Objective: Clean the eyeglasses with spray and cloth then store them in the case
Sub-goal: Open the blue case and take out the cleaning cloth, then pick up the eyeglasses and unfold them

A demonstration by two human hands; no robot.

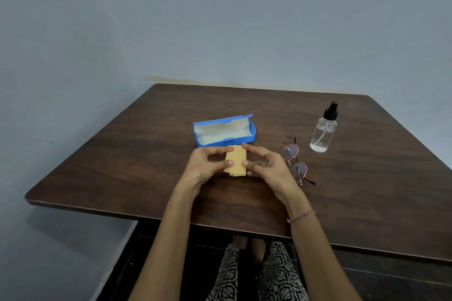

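A small folded yellow cloth point(236, 161) is held over the table between both hands. My left hand point(205, 166) pinches its left edge with thumb and fingers. My right hand point(266, 166) pinches its right edge. Just behind the cloth, the blue eyeglass case point(252, 132) lies open, its pale lining bare. Round thin-rimmed eyeglasses point(294, 161) lie on the table right beside my right hand, temples unfolded. A clear spray bottle point(322, 133) with a black nozzle stands upright further right and back.
The dark wooden table point(122, 166) stands against a grey wall, its front edge close to my patterned trouser legs point(276, 276). A thin bracelet point(300, 216) is on my right wrist.
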